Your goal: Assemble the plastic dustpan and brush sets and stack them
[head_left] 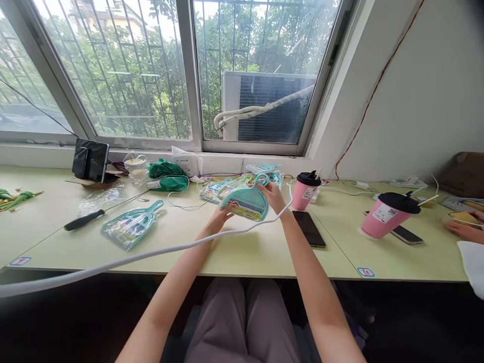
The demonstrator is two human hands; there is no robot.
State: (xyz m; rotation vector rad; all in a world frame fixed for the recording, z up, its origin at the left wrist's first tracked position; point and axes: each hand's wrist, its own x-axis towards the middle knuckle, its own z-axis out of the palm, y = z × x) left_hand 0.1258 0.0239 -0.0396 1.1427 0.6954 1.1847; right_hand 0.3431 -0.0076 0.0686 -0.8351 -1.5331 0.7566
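1. Fingers of the left hand [221,217] held the dustpan [247,204] at its eight o'clock edge.
2. Fingers of the right hand [274,196] gripped it near two o'clock.
3. I saw it above the desk [236,257], twelve o'clock from the lap [223,322].

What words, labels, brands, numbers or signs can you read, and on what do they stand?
No text reads clearly.
Raised dustpan: colourful print, blurred.
Dustpan lying at left: print blurred.
Left pink cup: label too small.
Right pink cup: label too small.
Whitish packet: print too small.
Left table sticker, right table sticker: marks unclear.
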